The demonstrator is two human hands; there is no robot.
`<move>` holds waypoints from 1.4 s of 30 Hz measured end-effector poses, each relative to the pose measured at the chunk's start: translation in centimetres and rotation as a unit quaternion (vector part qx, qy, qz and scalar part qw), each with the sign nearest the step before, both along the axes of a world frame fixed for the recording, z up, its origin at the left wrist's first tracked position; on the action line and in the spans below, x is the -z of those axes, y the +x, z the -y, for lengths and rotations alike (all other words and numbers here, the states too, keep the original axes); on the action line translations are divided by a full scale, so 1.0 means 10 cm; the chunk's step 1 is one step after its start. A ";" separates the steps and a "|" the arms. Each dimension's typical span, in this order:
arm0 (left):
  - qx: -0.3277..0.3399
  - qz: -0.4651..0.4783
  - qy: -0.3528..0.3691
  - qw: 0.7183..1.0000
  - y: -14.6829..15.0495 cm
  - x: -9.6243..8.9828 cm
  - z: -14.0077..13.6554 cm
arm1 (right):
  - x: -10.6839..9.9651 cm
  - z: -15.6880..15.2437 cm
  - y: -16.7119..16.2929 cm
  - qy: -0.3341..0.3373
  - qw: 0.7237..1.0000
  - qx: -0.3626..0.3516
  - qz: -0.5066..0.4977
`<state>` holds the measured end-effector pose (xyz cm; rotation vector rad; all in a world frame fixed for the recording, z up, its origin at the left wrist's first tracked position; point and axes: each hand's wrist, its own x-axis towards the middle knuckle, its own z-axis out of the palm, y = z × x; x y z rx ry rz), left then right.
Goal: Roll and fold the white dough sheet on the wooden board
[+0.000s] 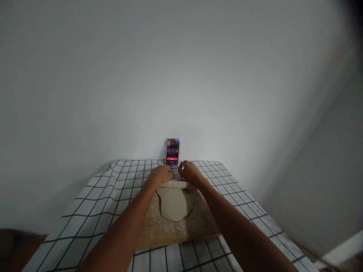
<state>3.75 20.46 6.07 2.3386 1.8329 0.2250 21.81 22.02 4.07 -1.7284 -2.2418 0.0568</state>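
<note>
A flat, rounded sheet of dough [175,204] lies on a floured wooden board [161,238]. Across its far edge runs a pale, rounded bar [176,184]; I cannot tell whether it is a floured rolling pin or a rolled edge of dough. My left hand [161,174] is over the bar's left end with its fingers curled. At the right end, my right hand [189,170] is also closed, its thumb and fingers bent toward each other. What either hand holds, if anything, does not show clearly. Both forearms stretch forward on either side of the dough.
A phone [172,153] with a lit screen stands upright against the wall [181,87], just beyond my hands. Under the board is a white tablecloth [99,204] with dark grid lines. Brown objects [19,247] show dimly at the lower left.
</note>
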 end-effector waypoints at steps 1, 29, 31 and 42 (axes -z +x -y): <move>-0.003 -0.004 0.002 1.000 0.00 0.00 0.02 | -0.01 0.04 0.00 -0.003 1.000 0.013 0.004; -0.034 -0.050 0.189 0.980 -0.10 0.19 1.10 | -0.12 1.37 -0.10 0.010 0.998 0.020 0.055; -0.041 -0.059 0.172 0.983 -0.07 0.15 1.08 | -0.17 1.31 -0.10 0.003 0.998 0.024 0.060; -0.094 -0.044 0.084 0.991 -0.03 -0.02 0.49 | -0.13 0.63 -0.08 -0.028 0.997 0.066 -0.004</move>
